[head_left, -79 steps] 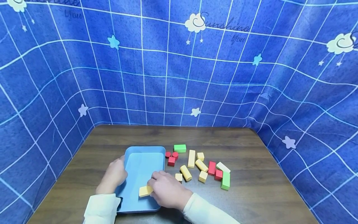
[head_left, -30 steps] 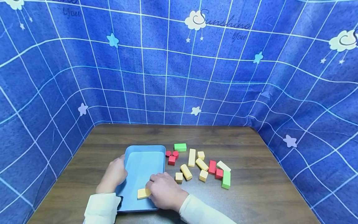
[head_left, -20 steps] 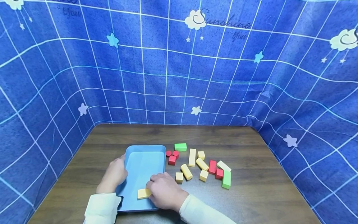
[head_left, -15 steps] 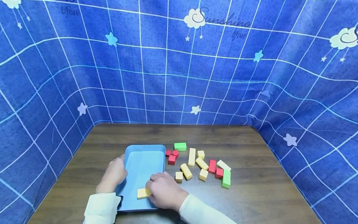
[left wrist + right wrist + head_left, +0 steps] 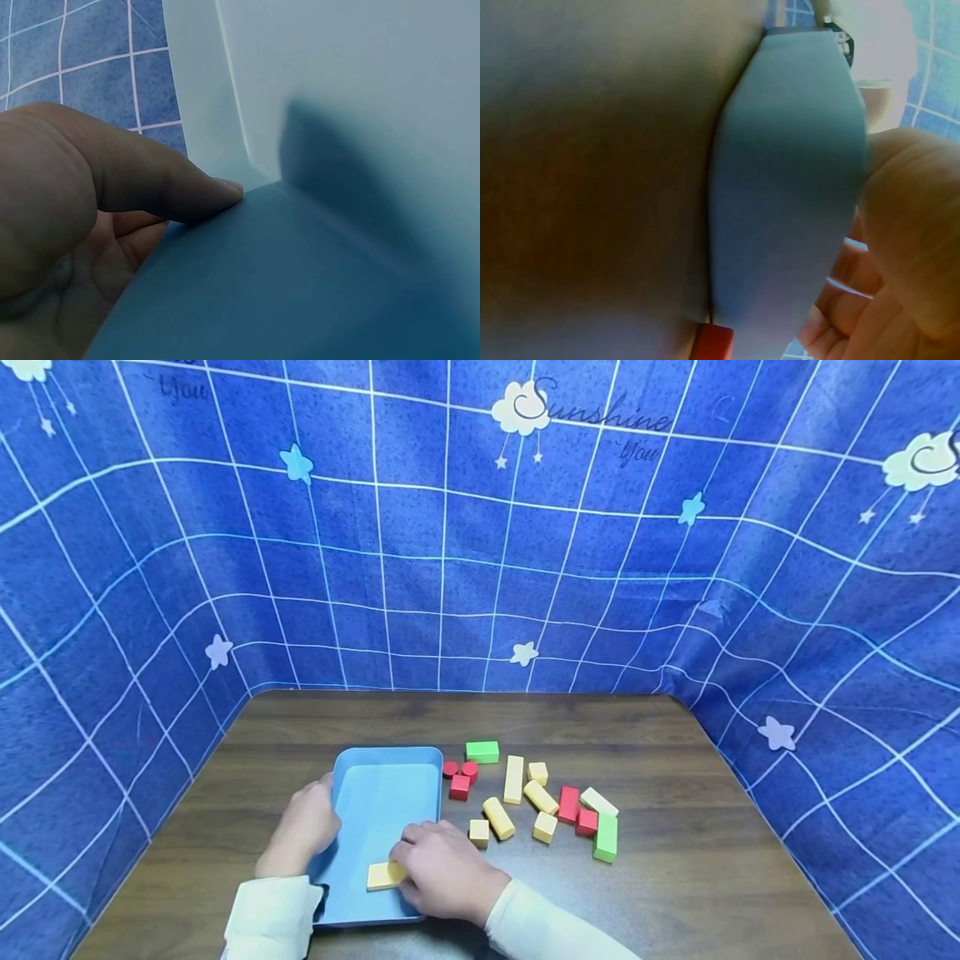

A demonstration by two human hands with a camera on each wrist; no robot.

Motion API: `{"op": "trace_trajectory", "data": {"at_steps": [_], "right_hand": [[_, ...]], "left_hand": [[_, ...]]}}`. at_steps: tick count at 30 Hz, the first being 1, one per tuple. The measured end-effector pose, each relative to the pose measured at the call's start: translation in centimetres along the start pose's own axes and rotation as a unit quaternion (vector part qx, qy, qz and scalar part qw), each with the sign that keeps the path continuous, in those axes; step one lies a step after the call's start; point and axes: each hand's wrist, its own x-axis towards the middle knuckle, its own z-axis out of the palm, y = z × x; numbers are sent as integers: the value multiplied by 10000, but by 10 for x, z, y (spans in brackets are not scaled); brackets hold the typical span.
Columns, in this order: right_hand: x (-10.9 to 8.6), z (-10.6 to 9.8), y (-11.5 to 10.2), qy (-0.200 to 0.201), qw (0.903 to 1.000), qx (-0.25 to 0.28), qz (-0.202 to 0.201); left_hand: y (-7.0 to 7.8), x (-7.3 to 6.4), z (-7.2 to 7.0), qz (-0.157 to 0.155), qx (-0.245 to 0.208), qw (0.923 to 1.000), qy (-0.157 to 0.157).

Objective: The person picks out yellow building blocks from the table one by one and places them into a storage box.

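My left hand (image 5: pixel 303 822) grips the left wall of a light-blue tray (image 5: pixel 387 757). In the left wrist view its thumb (image 5: pixel 199 191) lies over the rim on the inner side, with the other fingers outside. Over the tray's near right part, my right hand (image 5: pixel 446 872) holds one end of a flat yellow block (image 5: pixel 381 877); its fingers hide the other end. The block appears to lie on or just over the tray floor. In the right wrist view, the tray's outer wall (image 5: pixel 787 180) stands beside the right hand (image 5: pixel 907 232), and the block is hidden.
Right of the tray, loose blocks lie on the brown wooden table (image 5: pixel 697 893): red cylinders (image 5: pixel 469 770), a yellow cylinder (image 5: pixel 498 818), a yellow cube (image 5: pixel 478 832) near the right hand, a green block (image 5: pixel 606 837). A blue patterned cloth (image 5: pixel 480 568) encloses the table's back and sides.
Since the earliest frame the right hand has moved the yellow block slightly left and toward me. Over the last second both hands have stayed almost still, the view shifting a little.
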Motion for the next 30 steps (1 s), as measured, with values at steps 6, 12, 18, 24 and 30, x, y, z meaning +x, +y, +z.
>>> {"op": "trace_trajectory", "data": {"at_steps": [6, 12, 18, 24, 30], "right_hand": [[-4, -5, 4, 164, 9996, 107, -199], [-9, -4, 10, 551, 9980, 101, -279], [-16, -6, 19, 1023, 9944, 136, -224], [-26, -9, 30, 1307, 9913, 155, 39], [-31, -10, 41, 1405, 9895, 107, 318]], "left_hand": [[-1, 0, 0, 20, 26, 10000, 26], [-1, 1, 0, -36, 43, 10000, -7], [-1, 2, 1, -14, 87, 10000, 13], [1, 1, 1, -54, 53, 10000, -37], [1, 1, -1, -18, 74, 10000, -1]]}}
